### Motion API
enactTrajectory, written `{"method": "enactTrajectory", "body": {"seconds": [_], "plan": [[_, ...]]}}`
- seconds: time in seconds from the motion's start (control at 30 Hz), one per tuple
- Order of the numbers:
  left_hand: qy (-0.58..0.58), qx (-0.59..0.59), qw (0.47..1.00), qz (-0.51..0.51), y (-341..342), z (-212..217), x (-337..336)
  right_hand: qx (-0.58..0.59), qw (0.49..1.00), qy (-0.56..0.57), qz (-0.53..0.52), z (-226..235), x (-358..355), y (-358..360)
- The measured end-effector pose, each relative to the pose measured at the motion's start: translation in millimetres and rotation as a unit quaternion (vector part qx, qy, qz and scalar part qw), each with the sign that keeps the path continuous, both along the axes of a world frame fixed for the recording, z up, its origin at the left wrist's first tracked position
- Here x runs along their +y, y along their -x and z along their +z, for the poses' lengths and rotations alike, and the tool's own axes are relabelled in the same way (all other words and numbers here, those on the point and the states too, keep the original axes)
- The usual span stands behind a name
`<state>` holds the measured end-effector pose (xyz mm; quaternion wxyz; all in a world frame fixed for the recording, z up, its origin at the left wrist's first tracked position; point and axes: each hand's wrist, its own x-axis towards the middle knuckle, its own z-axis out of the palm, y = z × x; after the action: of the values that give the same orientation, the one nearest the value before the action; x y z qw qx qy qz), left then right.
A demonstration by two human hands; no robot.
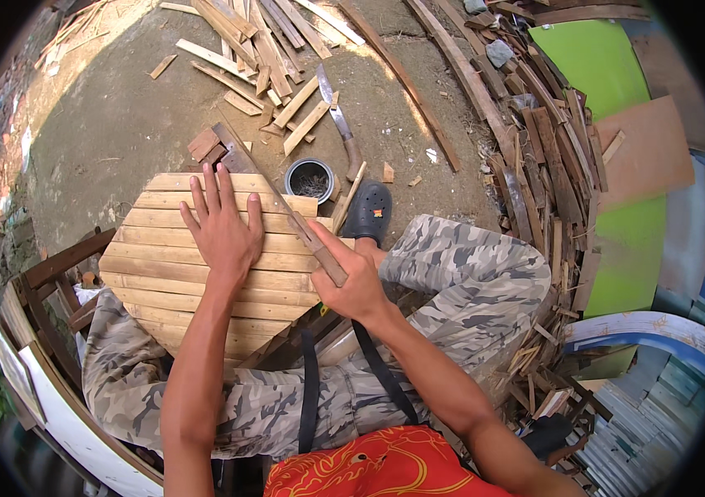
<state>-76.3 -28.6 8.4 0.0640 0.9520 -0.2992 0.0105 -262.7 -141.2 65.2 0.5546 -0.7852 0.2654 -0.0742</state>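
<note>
A panel of pale bamboo slats (162, 248), cut to a many-sided, nearly round outline, lies in front of me above my legs. My left hand (228, 228) rests flat on its upper part, fingers spread. My right hand (352, 282) is wrapped round the wooden handle of a handsaw (263, 172). The saw's long, thin blade slants up and left across the slat ends at the panel's upper right edge. Whether its teeth are in the wood, I cannot tell. Just beyond that edge stands a dark round tin (332, 184) with small nail-like pieces inside.
A large knife (336, 108) with a wooden handle lies on the ground beyond the tin. Cut wood strips (265, 58) are heaped at the far side. Scrap wood (555, 166) is piled along the right, beside green sheets (596, 62). My dark clog (367, 211) is close by the tin.
</note>
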Motion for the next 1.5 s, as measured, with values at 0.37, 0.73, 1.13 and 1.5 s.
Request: {"method": "enactTrajectory", "body": {"seconds": [0.37,0.73,1.13,1.5], "plan": [[0.001,0.016,1.000,0.016,3,-2,4,0.019,0.996,0.084,0.022,149,10,66],[0.038,0.021,0.999,0.019,9,1,5,0.146,0.988,0.047,0.036,121,29,144],[0.036,0.016,0.999,0.013,3,6,1,0.002,0.996,0.094,0.000,37,11,16],[0.025,0.003,0.999,0.020,12,2,2,-0.014,0.995,0.101,0.016,21,0,-5]]}}
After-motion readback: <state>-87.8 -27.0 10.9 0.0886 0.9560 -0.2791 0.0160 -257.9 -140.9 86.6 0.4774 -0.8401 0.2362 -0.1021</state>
